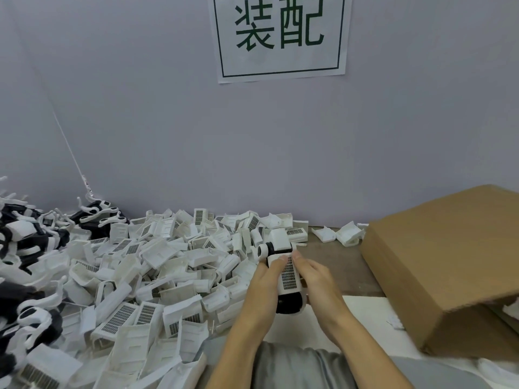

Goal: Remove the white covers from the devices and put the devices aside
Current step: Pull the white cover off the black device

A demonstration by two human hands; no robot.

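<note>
Both the left hand (266, 279) and right hand (314, 279) grip one device (288, 279) over the tabletop's near edge, thumbs on its white cover (289, 273), so they'd probably want to pry evenly, not yank one side.

Cardboard box (438, 265) cut off at right edge; contents hidden.

Factory assy bench, heap of white covers (157, 265), wall sign (279, 35), cardboard box (443, 265)
</note>
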